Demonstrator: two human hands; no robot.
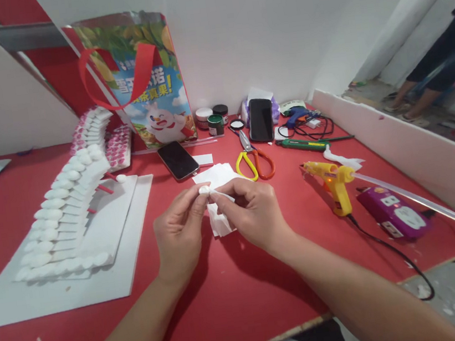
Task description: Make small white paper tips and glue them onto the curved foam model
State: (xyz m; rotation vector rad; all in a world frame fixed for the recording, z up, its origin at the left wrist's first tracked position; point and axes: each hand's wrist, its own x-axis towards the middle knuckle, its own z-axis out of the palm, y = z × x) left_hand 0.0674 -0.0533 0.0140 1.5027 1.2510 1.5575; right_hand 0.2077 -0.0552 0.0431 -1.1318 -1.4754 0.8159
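Left hand (179,227), right hand (257,211) pinch white piece (205,189) (forearms (138,323) slanting inward).

Bare forearms (135,333) slant inward; the left hand (179,233) and right hand (253,209) nearly touch, fingers (181,203) bent in a pinching grip.

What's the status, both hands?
Left hand, right hand: both pinching white piece. Papers below. Scissors beyond right hand, nothing visibly blocking fingertips.

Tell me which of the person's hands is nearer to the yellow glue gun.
Right. The right hand is to the left of the yellow glue gun, apart from it; the left hand is farther left, beyond the right one.
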